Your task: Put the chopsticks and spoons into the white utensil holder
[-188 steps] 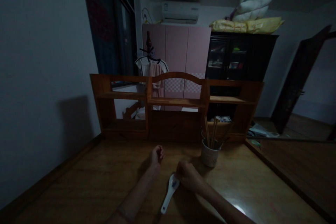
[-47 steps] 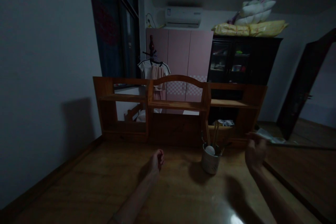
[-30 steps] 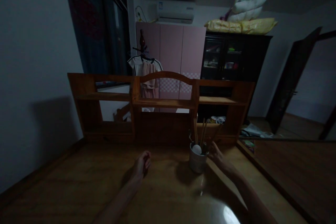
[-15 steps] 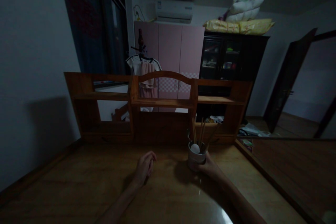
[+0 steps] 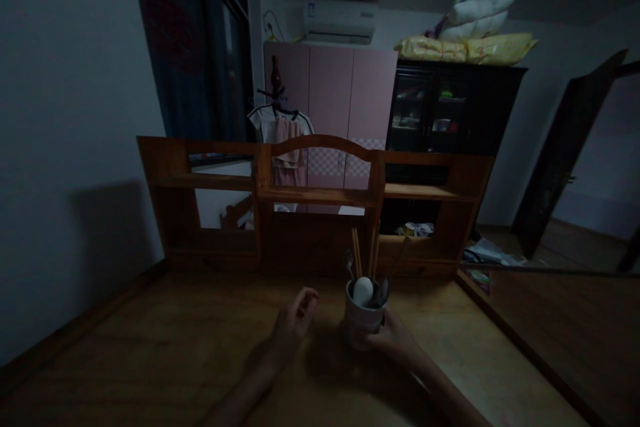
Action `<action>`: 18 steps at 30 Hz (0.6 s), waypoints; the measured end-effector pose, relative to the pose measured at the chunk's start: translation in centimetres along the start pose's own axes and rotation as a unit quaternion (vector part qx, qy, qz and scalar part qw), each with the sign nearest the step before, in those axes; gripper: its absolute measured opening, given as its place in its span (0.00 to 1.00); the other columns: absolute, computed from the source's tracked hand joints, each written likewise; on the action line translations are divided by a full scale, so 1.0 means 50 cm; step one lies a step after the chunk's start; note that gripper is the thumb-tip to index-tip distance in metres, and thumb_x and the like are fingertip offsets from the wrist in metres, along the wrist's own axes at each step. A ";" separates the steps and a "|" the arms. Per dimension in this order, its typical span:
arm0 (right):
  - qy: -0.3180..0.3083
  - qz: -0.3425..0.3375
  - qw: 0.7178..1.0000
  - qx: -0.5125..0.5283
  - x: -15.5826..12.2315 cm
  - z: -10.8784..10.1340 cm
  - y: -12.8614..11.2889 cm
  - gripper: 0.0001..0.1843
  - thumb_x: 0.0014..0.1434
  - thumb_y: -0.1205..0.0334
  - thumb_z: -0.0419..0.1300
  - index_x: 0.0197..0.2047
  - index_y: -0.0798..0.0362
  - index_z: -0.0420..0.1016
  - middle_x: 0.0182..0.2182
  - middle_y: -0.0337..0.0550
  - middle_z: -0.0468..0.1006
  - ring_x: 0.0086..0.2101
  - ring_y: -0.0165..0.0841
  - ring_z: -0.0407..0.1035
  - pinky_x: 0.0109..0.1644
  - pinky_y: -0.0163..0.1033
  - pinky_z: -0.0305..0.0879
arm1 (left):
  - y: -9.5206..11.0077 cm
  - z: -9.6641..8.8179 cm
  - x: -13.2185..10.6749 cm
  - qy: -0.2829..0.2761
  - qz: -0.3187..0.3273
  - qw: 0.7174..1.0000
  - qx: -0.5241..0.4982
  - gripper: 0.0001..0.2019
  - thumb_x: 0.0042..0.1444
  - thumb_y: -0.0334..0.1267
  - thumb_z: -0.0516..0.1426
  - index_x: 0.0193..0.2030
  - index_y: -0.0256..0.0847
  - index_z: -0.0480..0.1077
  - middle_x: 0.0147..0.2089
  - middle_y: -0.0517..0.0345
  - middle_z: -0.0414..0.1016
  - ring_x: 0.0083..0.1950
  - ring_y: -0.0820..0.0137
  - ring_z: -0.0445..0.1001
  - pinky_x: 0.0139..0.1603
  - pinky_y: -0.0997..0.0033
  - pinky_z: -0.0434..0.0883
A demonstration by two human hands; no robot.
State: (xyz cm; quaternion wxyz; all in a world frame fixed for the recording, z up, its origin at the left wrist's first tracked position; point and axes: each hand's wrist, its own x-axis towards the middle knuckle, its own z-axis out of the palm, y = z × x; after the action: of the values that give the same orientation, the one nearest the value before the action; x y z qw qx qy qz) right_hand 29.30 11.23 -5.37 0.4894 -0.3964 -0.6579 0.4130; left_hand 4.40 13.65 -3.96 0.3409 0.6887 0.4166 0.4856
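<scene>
My right hand (image 5: 393, 340) is wrapped round the right side of a pale utensil cup (image 5: 361, 323). Several wooden chopsticks (image 5: 357, 250) stick up out of it, along with a white rounded spoon (image 5: 363, 291), a darker metal spoon (image 5: 383, 292) and a thin-handled spoon (image 5: 349, 260) leaning left. Whether the cup's base touches the desk is hard to tell in the dim light. To the left of the cup, apart from it, my left hand (image 5: 295, 321) is loosely curled, with a gap between thumb and fingers and nothing inside.
A wooden desk (image 5: 150, 340) spreads under both hands. Along its back edge stands a wooden shelf unit (image 5: 320, 197). A raised rim (image 5: 510, 340) borders the right side, and a wall (image 5: 75, 113) rises at the left.
The cup has come nearer and slightly left in my right hand's hold. My left hand has moved right, towards the cup, and its fingers have loosened a little. The view has shifted slightly.
</scene>
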 end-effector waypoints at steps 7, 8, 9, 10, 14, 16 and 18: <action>0.022 0.001 0.999 -0.030 -0.021 0.038 -0.038 0.33 0.44 0.61 0.73 0.53 0.53 0.69 0.45 0.47 0.77 0.45 0.46 0.71 0.50 0.47 0.67 | 0.040 0.003 -0.020 -0.052 0.025 0.998 0.011 0.18 0.66 0.48 0.46 0.55 0.44 0.67 0.52 0.52 0.73 0.54 0.64 0.70 0.54 0.67 0.65; 0.027 -0.003 0.999 -0.043 -0.022 0.041 -0.044 0.31 0.44 0.60 0.73 0.52 0.53 0.70 0.45 0.47 0.77 0.45 0.46 0.71 0.51 0.48 0.67 | 0.041 0.002 -0.021 -0.054 0.030 0.998 0.014 0.18 0.66 0.48 0.46 0.55 0.44 0.67 0.53 0.52 0.72 0.55 0.63 0.69 0.55 0.66 0.64; 0.032 -0.004 0.998 -0.055 -0.023 0.045 -0.050 0.30 0.44 0.60 0.73 0.50 0.52 0.71 0.46 0.47 0.77 0.46 0.47 0.70 0.51 0.50 0.66 | 0.042 0.000 -0.021 -0.056 0.034 0.998 0.018 0.18 0.66 0.48 0.46 0.55 0.45 0.67 0.54 0.52 0.72 0.55 0.63 0.69 0.55 0.66 0.64; 0.037 -0.003 0.997 -0.066 -0.023 0.047 -0.054 0.28 0.44 0.59 0.73 0.48 0.52 0.72 0.46 0.47 0.77 0.46 0.48 0.70 0.52 0.51 0.66 | 0.042 -0.001 -0.022 -0.059 0.037 0.997 0.022 0.18 0.66 0.48 0.46 0.56 0.45 0.67 0.54 0.52 0.72 0.56 0.63 0.69 0.56 0.66 0.64; 0.062 -0.006 0.995 -0.080 -0.021 0.054 -0.061 0.29 0.44 0.57 0.72 0.49 0.51 0.71 0.46 0.47 0.77 0.45 0.49 0.71 0.51 0.52 0.67 | 0.041 -0.003 -0.024 -0.067 0.043 0.996 0.039 0.18 0.66 0.47 0.47 0.58 0.45 0.66 0.57 0.52 0.70 0.58 0.62 0.67 0.58 0.64 0.63; 0.078 -0.023 0.993 -0.088 -0.020 0.054 -0.059 0.32 0.45 0.59 0.71 0.54 0.51 0.68 0.45 0.46 0.77 0.44 0.47 0.71 0.49 0.50 0.68 | 0.042 -0.002 -0.026 -0.077 0.057 0.994 0.048 0.18 0.66 0.46 0.47 0.58 0.45 0.65 0.58 0.52 0.70 0.58 0.61 0.67 0.57 0.64 0.63; 0.092 -0.041 0.990 -0.096 -0.018 0.051 -0.057 0.34 0.47 0.61 0.70 0.56 0.51 0.65 0.44 0.46 0.77 0.43 0.45 0.72 0.47 0.47 0.69 | 0.043 0.000 -0.027 -0.090 0.070 0.992 0.054 0.18 0.66 0.46 0.48 0.60 0.46 0.64 0.59 0.52 0.69 0.58 0.60 0.67 0.57 0.64 0.63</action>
State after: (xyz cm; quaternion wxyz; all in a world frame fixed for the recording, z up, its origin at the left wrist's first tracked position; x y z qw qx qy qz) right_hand 26.67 9.00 -3.46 0.5237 -0.4508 -0.6625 0.2892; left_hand 4.66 11.52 -2.61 0.3045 0.7743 0.3605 0.4217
